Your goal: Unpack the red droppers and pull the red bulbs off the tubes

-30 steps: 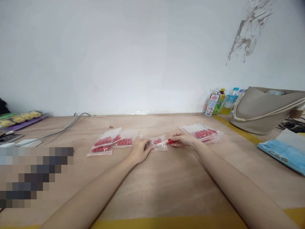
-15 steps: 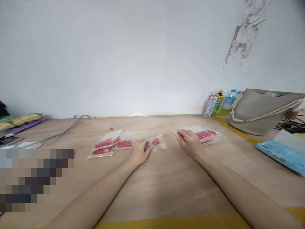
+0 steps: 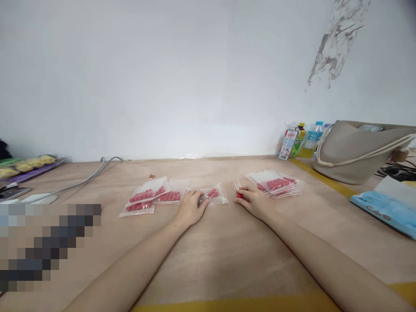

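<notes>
My left hand (image 3: 191, 206) rests on the table, its fingers closed on the left end of a clear zip bag (image 3: 222, 194). A few red pieces (image 3: 212, 193) lie inside that bag. To the right, the thumb and fingers of my right hand (image 3: 255, 201) close on another small zip bag (image 3: 237, 183), with red showing at the fingertips; most of it is hidden under the hand. Several flat zip bags of red, finger-shaped pieces (image 3: 141, 196) lie left of my left hand. Beyond my right hand sits a pile of similar bags (image 3: 277, 183).
A grey bag (image 3: 349, 151) with rope handles stands at the right, beside drink bottles (image 3: 311, 141) and a carton (image 3: 288, 144). A blue tissue pack (image 3: 385, 212) lies nearer. On the left are a grey cable (image 3: 87, 178) and a tray of yellow items (image 3: 32, 164). A wall closes off the back.
My right hand has moved left and slightly nearer, away from the bag pile, bringing a small zip bag with it. My left hand has stayed almost still.
</notes>
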Tool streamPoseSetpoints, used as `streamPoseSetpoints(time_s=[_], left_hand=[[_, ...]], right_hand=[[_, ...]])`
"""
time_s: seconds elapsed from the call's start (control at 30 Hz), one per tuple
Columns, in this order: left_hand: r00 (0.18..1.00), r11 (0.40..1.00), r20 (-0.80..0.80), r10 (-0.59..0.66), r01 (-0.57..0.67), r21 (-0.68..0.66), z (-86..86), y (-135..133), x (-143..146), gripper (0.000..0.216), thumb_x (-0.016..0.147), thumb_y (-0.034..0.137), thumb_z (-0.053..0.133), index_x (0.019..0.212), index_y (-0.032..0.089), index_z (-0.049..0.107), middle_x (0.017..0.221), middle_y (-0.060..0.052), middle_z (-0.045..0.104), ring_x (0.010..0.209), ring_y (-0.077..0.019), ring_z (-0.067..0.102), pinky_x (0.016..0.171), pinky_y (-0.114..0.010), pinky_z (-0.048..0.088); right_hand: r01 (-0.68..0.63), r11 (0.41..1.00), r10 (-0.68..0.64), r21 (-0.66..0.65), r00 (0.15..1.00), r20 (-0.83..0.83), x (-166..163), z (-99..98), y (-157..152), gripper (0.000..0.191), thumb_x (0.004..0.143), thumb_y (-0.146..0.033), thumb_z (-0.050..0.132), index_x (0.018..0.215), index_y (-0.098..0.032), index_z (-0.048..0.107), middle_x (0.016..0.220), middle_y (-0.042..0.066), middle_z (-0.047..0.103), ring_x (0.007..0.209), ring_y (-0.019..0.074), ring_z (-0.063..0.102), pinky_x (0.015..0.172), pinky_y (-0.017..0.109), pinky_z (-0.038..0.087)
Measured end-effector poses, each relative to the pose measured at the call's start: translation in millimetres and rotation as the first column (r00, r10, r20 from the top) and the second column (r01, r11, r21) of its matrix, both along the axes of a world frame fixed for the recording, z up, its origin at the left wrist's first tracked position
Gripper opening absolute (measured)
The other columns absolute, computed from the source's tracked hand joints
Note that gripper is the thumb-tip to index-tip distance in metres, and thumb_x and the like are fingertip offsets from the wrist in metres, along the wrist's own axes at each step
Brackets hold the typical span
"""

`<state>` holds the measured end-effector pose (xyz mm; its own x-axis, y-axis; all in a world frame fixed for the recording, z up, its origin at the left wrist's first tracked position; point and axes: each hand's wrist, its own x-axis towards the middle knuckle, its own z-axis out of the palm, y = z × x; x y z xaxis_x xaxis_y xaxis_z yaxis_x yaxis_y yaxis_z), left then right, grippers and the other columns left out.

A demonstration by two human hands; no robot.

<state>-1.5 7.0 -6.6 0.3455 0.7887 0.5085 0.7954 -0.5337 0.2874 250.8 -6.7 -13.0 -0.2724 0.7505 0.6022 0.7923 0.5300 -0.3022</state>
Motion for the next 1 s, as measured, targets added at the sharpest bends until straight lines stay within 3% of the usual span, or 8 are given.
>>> streamPoseSetpoints(time_s=[0.33,0.43,0.63,0.83,1.0], left_hand=[[1.000,1.000,-0.006,0.006,-0.006,0.006,0.5,0,1,0.022,0.079,0.035,0.051,0.092,0.018,0.058,0.092,-0.005,0.062,0.091,-0.0220,0.053,0.081,-0.036,0.041],[1.000,1.000,0.000,-0.011,0.011,-0.010,1.2,0,1,0.024,0.080,0.035,0.051,0.095,0.018,0.057,0.095,-0.006,0.062,0.093,-0.0223,0.053,0.082,-0.036,0.041],[0.993,0.992,-0.016,-0.114,0.113,-0.064,4.2,-2,0,0.028,0.082,0.036,0.048,0.105,0.021,0.055,0.101,-0.005,0.062,0.095,-0.0211,0.054,0.085,-0.035,0.041],[0.993,0.989,-0.004,-0.118,0.117,-0.088,4.3,-2,1,0.031,0.082,0.036,0.048,0.108,0.022,0.055,0.106,-0.006,0.061,0.098,-0.0223,0.054,0.086,-0.037,0.041],[0.993,0.991,-0.001,-0.118,0.118,-0.070,3.7,-1,0,0.029,0.082,0.036,0.046,0.105,0.021,0.056,0.104,-0.005,0.061,0.097,-0.0213,0.055,0.086,-0.035,0.041]], right_hand=[[0.182,0.983,-0.185,-0.031,0.966,-0.179,1,4.8,-5,0.028,0.081,-0.036,0.044,0.079,-0.018,0.066,0.079,0.007,0.065,0.072,0.0173,0.058,0.069,0.028,0.045],[0.194,0.978,-0.206,-0.082,0.962,-0.179,2,4.1,-4,0.024,0.078,-0.034,0.047,0.078,-0.018,0.065,0.077,0.006,0.066,0.067,0.0168,0.059,0.065,0.028,0.044],[0.314,0.924,-0.368,-0.217,0.883,-0.290,4,2.8,0,0.020,0.071,-0.031,0.049,0.073,-0.018,0.064,0.069,0.004,0.066,0.062,0.0169,0.060,0.058,0.027,0.044],[0.328,0.918,-0.383,-0.224,0.881,-0.277,6,1.4,2,0.018,0.070,-0.024,0.047,0.074,-0.019,0.064,0.068,0.004,0.066,0.059,0.0164,0.059,0.058,0.027,0.043],[0.363,0.911,-0.407,-0.198,0.870,-0.278,8,2.7,2,0.022,0.072,-0.017,0.041,0.080,-0.017,0.062,0.080,0.007,0.066,0.071,0.0179,0.059,0.065,0.029,0.043]])
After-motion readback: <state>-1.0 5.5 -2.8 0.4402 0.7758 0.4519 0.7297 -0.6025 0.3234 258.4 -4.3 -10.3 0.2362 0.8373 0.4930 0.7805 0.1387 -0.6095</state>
